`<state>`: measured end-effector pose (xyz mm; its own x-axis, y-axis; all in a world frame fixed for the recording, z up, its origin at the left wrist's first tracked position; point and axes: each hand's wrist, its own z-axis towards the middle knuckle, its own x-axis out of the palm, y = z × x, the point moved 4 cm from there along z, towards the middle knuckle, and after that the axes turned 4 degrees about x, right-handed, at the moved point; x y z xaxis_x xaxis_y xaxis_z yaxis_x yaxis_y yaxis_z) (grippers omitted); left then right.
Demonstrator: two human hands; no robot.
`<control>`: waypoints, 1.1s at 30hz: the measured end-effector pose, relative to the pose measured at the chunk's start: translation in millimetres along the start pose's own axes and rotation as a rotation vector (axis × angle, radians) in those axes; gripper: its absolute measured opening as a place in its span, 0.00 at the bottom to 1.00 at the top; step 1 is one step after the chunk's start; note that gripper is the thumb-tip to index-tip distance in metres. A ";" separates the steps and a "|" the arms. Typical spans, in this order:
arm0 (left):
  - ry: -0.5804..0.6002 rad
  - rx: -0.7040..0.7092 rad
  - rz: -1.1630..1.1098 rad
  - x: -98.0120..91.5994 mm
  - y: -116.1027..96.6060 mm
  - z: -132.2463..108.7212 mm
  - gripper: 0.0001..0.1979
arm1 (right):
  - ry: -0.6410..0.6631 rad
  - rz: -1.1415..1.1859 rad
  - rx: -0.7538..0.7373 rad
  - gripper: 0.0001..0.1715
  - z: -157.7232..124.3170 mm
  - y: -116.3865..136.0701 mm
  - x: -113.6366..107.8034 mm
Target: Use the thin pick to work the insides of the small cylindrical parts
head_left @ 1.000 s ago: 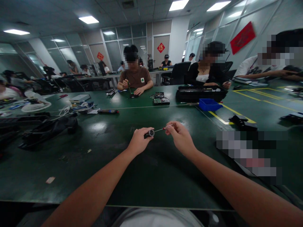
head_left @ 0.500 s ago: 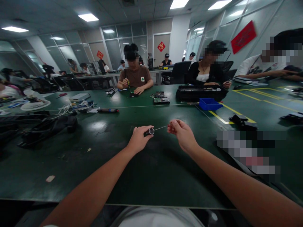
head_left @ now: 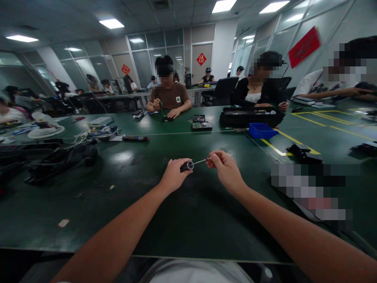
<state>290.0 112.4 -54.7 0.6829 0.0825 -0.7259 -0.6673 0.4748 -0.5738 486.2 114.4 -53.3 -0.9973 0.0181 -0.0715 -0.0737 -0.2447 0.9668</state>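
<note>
A black cylinder (head_left: 184, 167) is grasped in the left hand (head_left: 173, 175), held above the green counter (head_left: 188, 224) close to the middle of the view, its pale-rimmed open end turned toward the right and the camera. The right hand (head_left: 225, 169) pinches a slim screwdriver (head_left: 200, 161) by its red handle, and the thin metal shaft reaches to the cylinder's mouth; how far inside the tip goes cannot be told. Beyond the hands, circuit-board parts (head_left: 202, 125) lie on the counter. To their right sits a blue bin (head_left: 263, 131), its contents too unclear to name. Just behind the bin, a long black case (head_left: 250, 120) lies open upward, with small pale pieces showing inside, near a co-worker in a black jacket (head_left: 240, 92).
</note>
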 end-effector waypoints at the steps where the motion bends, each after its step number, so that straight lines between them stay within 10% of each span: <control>1: 0.003 0.005 0.000 -0.1 -0.5 0.0 0.18 | 0.004 -0.005 0.000 0.16 0.1 -0.6 -0.1; 33: -0.013 0.019 0.001 -2.3 3.7 -0.5 0.19 | 0.026 -0.399 -0.113 0.17 -12.8 22.1 3.0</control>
<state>285.8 113.5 -55.4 0.6864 0.0940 -0.7212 -0.6621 0.4911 -0.5661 481.6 96.6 -35.3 -0.8900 0.1085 -0.4428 -0.4525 -0.3284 0.8291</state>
